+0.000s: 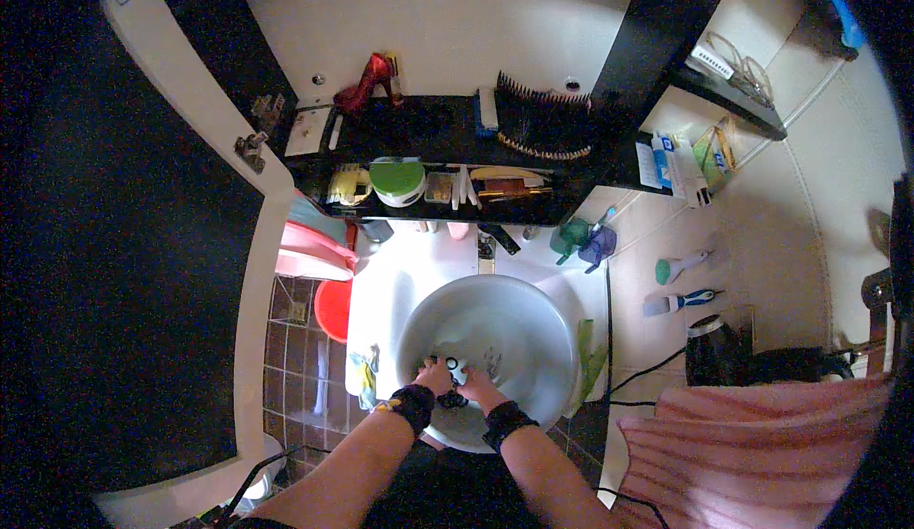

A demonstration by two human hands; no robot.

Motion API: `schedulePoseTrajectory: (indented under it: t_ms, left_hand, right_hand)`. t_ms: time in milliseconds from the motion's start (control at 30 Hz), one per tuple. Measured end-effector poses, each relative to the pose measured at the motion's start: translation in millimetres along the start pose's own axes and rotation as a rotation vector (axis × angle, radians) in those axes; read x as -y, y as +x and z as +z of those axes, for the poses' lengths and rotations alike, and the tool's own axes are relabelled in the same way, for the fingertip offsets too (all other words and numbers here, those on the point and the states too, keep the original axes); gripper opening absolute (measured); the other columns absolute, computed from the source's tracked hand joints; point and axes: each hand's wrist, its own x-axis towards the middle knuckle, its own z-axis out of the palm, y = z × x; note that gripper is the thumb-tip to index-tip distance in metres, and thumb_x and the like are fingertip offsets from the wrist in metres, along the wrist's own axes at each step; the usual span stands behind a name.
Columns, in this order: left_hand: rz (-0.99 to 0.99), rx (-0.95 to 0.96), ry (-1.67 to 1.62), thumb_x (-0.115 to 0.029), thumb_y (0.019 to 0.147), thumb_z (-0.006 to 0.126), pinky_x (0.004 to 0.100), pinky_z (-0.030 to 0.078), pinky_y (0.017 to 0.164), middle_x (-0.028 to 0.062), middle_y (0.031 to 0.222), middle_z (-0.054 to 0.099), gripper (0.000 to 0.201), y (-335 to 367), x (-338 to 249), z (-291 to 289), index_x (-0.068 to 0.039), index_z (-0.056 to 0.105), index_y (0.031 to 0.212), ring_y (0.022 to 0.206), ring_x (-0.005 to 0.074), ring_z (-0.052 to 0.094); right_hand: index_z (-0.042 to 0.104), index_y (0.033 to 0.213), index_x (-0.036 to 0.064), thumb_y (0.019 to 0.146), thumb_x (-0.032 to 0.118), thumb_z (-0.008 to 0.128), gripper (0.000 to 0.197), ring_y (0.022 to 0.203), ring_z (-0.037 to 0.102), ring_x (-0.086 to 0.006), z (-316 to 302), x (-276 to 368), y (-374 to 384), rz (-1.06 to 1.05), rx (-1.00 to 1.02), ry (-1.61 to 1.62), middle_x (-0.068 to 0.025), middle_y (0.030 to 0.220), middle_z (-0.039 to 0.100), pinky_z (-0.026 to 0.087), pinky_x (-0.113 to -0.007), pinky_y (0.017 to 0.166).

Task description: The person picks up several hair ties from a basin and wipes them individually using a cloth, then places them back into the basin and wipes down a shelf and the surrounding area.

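Black item: in the pale grey washbasin, toward its near side, between both hands; too small to name, long axis unclear.
Left hand: at the item's left, fingers bent downward; whether it grips, cannot tell.
Right hand: at its right, fingers partly bent; hold unclear.
Nearer hand: neither, clearly.

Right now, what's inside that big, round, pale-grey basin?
Inside the round, pale-grey basin, the left hand and right hand are beside small, dark, blurry things I can't name. Whatever the hands cover, including the basin's bottom beneath them, can't be seen.
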Motion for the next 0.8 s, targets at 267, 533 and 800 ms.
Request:
schedulePoseTrajectory:
  t_ms: [267, 533, 800]
  left_hand:
    - [-0.041, -0.027, -0.275, -0.022, 0.078, 0.058, 0.0456, 0.046, 0.085, 0.0278, 0.111, 0.053, 0.040, -3.4, -15.2, -2.2, 0.005, 0.054, 0.107, 0.098, 0.0411, 0.057]
    - [-0.150, 0.019, -0.363, -0.020, 0.074, 0.062, 0.0425, 0.051, 0.077, 0.0221, 0.092, 0.064, 0.026, -44.0, -39.7, -70.9, 0.001, 0.065, 0.089, 0.088, 0.0354, 0.063]
    - [-0.086, -0.274, -0.322, -0.020, 0.078, 0.059, 0.0432, 0.052, 0.072, 0.0215, 0.085, 0.065, 0.023, 8.3, -2.2, 16.1, 0.001, 0.066, 0.082, 0.079, 0.0359, 0.064]
  right_hand:
    - [0.054, 0.112, 0.0027, 0.069, 0.031, 0.074, 0.055, 0.094, 0.060, -0.0368, -3.3, 5.0, 6.4, 0.062, 0.193, 0.134, -0.0218, 0.100, 0.062, 0.049, -0.043, 0.080]
    - [0.062, 0.101, 0.0075, 0.071, 0.028, 0.070, 0.037, 0.083, 0.061, -0.0366, 21.2, 2.2, 8.1, -0.009, 0.213, 0.169, -0.0183, 0.092, 0.065, 0.049, -0.044, 0.074]
    - [0.068, 0.077, 0.0108, 0.066, 0.024, 0.066, 0.017, 0.072, 0.062, -0.0349, -24.7, 28.0, -10.4, -0.048, 0.101, 0.289, -0.0156, 0.077, 0.065, 0.049, -0.044, 0.065]
